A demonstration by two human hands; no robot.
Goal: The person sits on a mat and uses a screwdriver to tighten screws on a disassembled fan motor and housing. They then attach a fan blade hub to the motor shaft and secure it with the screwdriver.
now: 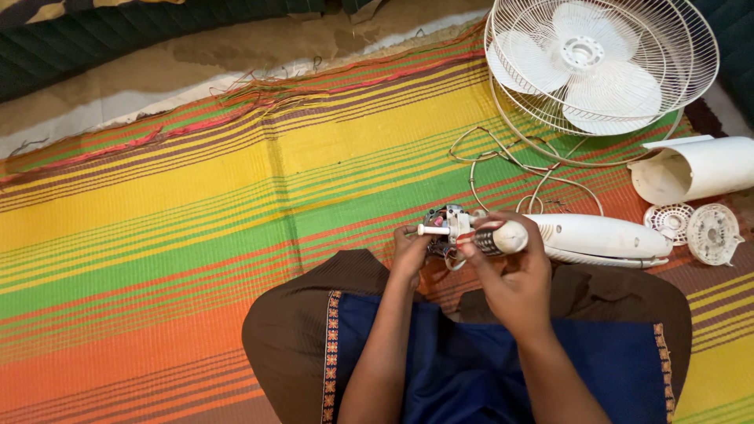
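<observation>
The fan motor (444, 229), bare of its housing with copper windings and coloured wires showing, sits up off the striped mat (196, 220), held just above the person's lap. The left hand (410, 253) is closed on the motor's near side, steadying it, a short white shaft poking out past the fingers. The right hand (518, 279) is wrapped tight round the handle of a screwdriver (496, 238), the tip buried at the motor, though I can't make out exactly where it bites. Risk number one, as I judge it: with the motor held in mid-air, a slip of the tip could run straight into the left fingers or nick the windings. Just beyond the motor lies the white fan body (601, 237), and thin wires (518, 169) loop from there toward the motor; a hard tug could strain those leads. Any loosened screw could drop into the mat's weave or the folds of cloth. Farther from the motor, the grille with its blades (601, 67), a white cover (691, 169) and two round vented caps (695, 228) lie well apart from the hands.
</observation>
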